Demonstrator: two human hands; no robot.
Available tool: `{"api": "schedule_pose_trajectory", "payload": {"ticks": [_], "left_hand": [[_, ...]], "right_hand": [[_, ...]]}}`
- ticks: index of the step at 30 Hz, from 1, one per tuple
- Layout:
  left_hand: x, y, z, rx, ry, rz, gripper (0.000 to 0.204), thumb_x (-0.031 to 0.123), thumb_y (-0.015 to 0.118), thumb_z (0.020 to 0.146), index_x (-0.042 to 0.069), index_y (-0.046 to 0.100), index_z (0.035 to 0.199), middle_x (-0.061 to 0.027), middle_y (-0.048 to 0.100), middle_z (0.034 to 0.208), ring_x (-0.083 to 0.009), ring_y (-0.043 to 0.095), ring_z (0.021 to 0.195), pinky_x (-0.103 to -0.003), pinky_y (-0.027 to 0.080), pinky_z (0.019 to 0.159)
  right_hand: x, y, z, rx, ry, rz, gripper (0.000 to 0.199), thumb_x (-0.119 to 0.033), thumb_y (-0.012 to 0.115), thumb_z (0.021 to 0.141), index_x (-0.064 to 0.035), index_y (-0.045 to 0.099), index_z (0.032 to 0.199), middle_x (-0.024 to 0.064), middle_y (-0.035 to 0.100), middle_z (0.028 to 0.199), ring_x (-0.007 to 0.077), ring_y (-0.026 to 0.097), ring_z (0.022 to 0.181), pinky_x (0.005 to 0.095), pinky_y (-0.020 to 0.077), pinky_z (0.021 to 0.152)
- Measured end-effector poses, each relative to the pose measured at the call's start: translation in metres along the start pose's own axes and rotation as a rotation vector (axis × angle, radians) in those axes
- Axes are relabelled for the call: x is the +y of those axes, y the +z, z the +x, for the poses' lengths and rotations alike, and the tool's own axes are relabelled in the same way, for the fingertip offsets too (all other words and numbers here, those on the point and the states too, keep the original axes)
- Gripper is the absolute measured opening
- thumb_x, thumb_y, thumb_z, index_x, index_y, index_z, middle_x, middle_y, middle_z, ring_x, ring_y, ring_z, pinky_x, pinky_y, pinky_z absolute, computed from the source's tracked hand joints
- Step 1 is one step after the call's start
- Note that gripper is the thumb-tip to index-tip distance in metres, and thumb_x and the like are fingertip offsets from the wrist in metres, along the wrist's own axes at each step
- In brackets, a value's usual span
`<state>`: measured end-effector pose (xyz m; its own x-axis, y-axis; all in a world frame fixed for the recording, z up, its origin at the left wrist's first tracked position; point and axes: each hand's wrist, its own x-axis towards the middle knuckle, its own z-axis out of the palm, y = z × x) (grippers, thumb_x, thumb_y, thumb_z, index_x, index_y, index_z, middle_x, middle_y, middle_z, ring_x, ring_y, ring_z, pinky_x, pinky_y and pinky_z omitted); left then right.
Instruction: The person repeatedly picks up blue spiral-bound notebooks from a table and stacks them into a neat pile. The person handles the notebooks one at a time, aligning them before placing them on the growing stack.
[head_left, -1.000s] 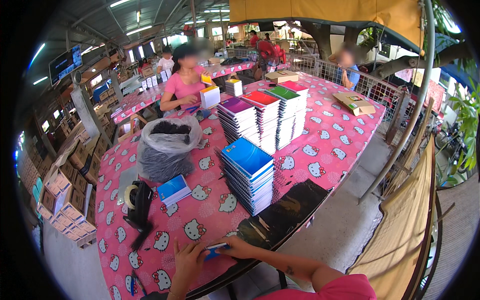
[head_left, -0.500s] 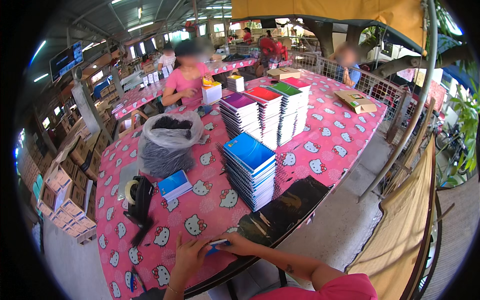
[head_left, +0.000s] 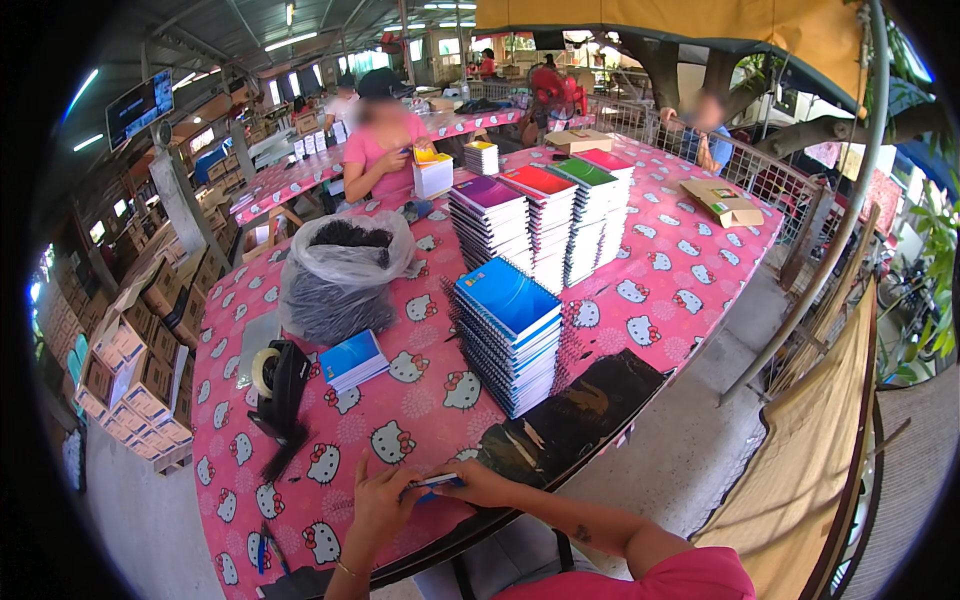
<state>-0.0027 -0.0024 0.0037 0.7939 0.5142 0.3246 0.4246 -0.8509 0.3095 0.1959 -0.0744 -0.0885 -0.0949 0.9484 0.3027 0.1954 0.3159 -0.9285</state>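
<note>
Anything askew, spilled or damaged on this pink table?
Nothing spilled. The tall stack of blue spiral notebooks leans, its covers stepping sideways rather than sitting square. The tablecloth gives way to a dark bare patch at the near edge. Both hands hold a small blue item.

Notebook stack [head_left: 508, 330] mid table [head_left: 690, 270]; bag [head_left: 338, 275] to its left, tape dispenser [head_left: 278, 388] nearer left, more stacks [head_left: 545, 225] behind.

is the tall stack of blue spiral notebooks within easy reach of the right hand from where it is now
Probably yes: the stack of blue spiral notebooks stands just beyond the right hand, with only bare tablecloth and a black sheet between, though both hands hold a small blue item.
</note>
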Motion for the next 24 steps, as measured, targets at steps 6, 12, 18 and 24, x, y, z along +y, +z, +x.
{"api": "schedule_pose_trajectory", "payload": {"ticks": [6,12,18,24], "left_hand": [[0.034,0.056,-0.040,0.031,-0.094,0.408,0.072,0.056,0.049,0.097,-0.001,0.045,0.140,-0.0270,0.042,0.147,-0.0447,0.035,0.141,-0.069,0.014,0.115],[0.031,0.042,-0.024,-0.033,-0.109,0.336,0.088,0.059,0.045,0.097,-0.013,0.030,0.147,-0.0349,0.026,0.155,-0.0504,0.018,0.148,-0.068,0.007,0.116],[0.042,0.064,-0.034,-0.005,-0.114,0.181,0.088,0.057,0.046,0.097,-0.014,0.029,0.147,-0.0335,0.026,0.156,-0.0482,0.017,0.149,-0.067,0.004,0.118],[0.046,0.061,-0.028,-0.035,-0.073,0.179,0.086,0.055,0.046,0.097,-0.013,0.030,0.147,-0.0326,0.029,0.155,-0.0468,0.018,0.150,-0.065,0.004,0.118]], "right_hand": [[-0.012,-0.004,-0.001,-0.065,0.216,-0.089,0.034,-0.011,0.067,0.091,-0.0041,0.066,0.124,0.0189,0.072,0.098,0.0282,0.071,0.086,0.0358,0.0521,0.079],[-0.001,0.005,-0.001,0.050,0.017,-0.052,0.037,-0.012,0.067,0.090,-0.0041,0.065,0.126,0.0213,0.071,0.101,0.0296,0.071,0.089,0.0368,0.0524,0.079],[0.002,-0.001,0.005,0.070,-0.022,-0.091,0.039,-0.010,0.065,0.089,-0.0031,0.064,0.127,0.0202,0.072,0.101,0.0252,0.072,0.091,0.0359,0.0526,0.080],[0.010,-0.003,0.008,0.084,0.039,-0.135,0.038,-0.009,0.064,0.087,-0.0027,0.064,0.124,0.0209,0.071,0.099,0.0203,0.071,0.092,0.0357,0.0523,0.079]]}}
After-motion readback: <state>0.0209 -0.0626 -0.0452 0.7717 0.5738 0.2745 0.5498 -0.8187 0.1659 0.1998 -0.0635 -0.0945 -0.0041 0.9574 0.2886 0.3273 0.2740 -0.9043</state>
